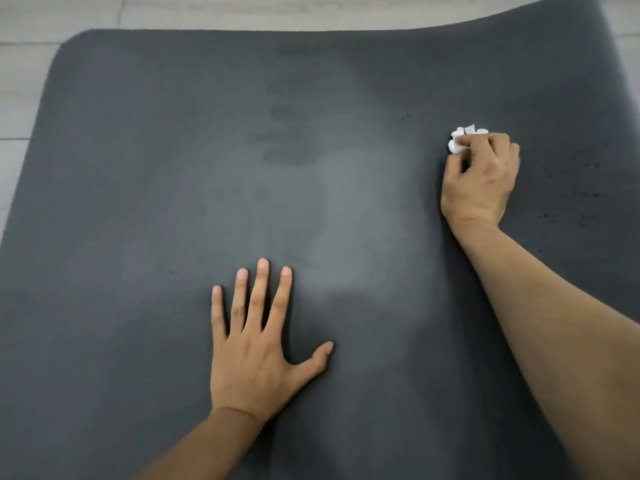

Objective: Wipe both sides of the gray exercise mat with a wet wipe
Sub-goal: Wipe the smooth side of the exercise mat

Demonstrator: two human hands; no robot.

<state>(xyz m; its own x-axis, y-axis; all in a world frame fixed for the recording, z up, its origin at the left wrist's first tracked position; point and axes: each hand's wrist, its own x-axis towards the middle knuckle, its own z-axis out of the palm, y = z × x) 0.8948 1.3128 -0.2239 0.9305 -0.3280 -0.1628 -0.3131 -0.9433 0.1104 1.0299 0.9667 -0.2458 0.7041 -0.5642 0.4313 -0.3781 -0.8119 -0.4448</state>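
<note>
The gray exercise mat (138,168) fills almost the whole view and lies flat on the floor, its far edge rounded at the left corner and curling up at the right. Darker damp streaks mark its upper middle. My left hand (258,348) rests flat on the mat near the front, fingers spread, holding nothing. My right hand (481,178) is farther out on the right side, fingers curled around a crumpled white wet wipe (462,138) that pokes out past the fingertips and presses on the mat.
Pale tiled floor (20,81) shows along the left side and the far edge of the mat. Small dark specks dot the mat to the right of my right hand.
</note>
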